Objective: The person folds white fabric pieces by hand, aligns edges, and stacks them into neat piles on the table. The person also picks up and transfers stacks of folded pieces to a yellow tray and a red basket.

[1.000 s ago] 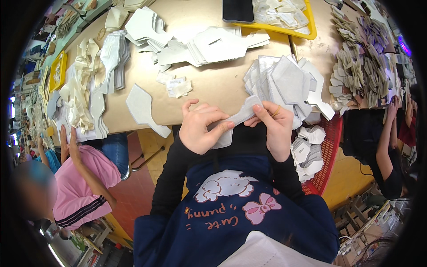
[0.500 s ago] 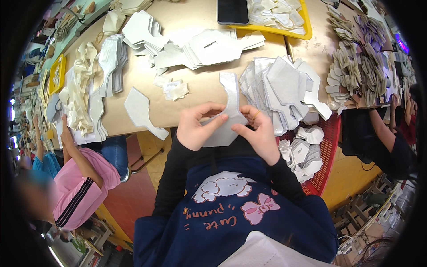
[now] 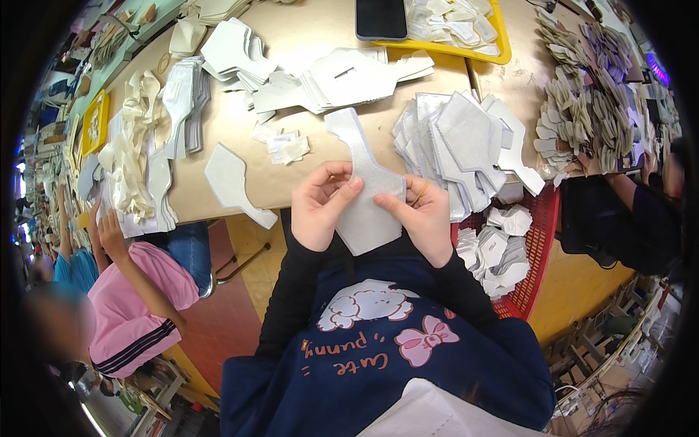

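Between my two hands is a light grey cut fabric piece point(image 3: 370, 207), with a narrow curved strip at its far end and a wide angular body toward me. My left hand point(image 3: 322, 202) pinches its left edge between thumb and fingers. On the opposite edge, my right hand point(image 3: 421, 215) presses its thumb on top, with the fingers behind; a ring shows on one finger. A similar single cut piece point(image 3: 231, 182) lies flat on the table to the left. Just right of my hands rises a loose pile of grey cut pieces point(image 3: 466, 142).
Stacks of white cut pieces point(image 3: 349, 80) lie farther back on the table point(image 3: 306, 124), near small white labels point(image 3: 284, 146). A phone point(image 3: 381, 20) rests beside a yellow tray point(image 3: 502, 44). A red basket point(image 3: 535, 269) with pieces stands right. A person in pink point(image 3: 142, 306) works at left.
The cut piece has turned in my hands: its narrow strip now leans left and its wide end hangs lower toward me. My right hand has shifted slightly along its edge.
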`<state>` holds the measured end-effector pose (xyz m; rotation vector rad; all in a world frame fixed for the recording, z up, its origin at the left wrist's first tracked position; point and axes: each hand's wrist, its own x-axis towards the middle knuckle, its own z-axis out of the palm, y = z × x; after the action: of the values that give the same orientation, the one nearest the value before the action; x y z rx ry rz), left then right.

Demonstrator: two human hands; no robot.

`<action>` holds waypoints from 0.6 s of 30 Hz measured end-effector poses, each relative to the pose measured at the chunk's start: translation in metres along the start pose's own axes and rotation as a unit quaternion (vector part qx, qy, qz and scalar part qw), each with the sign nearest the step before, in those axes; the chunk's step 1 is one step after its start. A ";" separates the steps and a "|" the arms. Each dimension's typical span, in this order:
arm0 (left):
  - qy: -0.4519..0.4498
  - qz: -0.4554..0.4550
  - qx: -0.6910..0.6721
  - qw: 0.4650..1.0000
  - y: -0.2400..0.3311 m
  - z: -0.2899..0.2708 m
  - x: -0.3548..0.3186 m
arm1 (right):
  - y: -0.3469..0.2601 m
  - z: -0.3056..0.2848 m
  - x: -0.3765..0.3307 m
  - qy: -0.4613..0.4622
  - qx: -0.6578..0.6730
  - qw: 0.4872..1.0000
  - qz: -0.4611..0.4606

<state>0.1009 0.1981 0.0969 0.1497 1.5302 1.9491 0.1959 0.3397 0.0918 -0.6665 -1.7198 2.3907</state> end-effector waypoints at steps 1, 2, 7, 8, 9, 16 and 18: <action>0.000 0.002 0.001 1.000 0.000 0.000 0.000 | 0.000 -0.001 0.000 0.007 -0.003 1.000 0.015; -0.004 -0.012 0.006 1.000 -0.001 0.001 0.000 | 0.000 -0.002 0.000 0.014 0.000 1.000 0.012; 0.013 -0.041 0.029 0.999 -0.004 0.000 0.000 | 0.004 -0.006 -0.002 0.020 0.055 0.998 0.038; 0.016 -0.040 0.034 0.998 -0.005 -0.001 0.000 | 0.004 -0.008 -0.003 0.019 0.057 0.997 0.044; 0.019 -0.039 0.039 0.998 -0.004 -0.001 0.000 | 0.003 -0.010 -0.003 0.017 0.062 0.997 0.043; -0.049 -0.025 0.106 0.993 -0.007 0.015 0.004 | -0.021 -0.034 0.000 0.010 -0.089 0.994 0.064; -0.078 0.017 0.199 0.977 -0.008 0.017 0.007 | -0.030 -0.033 -0.002 0.122 -0.147 0.977 -0.096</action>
<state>0.1066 0.2174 0.0929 0.4902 1.8003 1.5914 0.2067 0.3783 0.1121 -0.7534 -1.9453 1.8603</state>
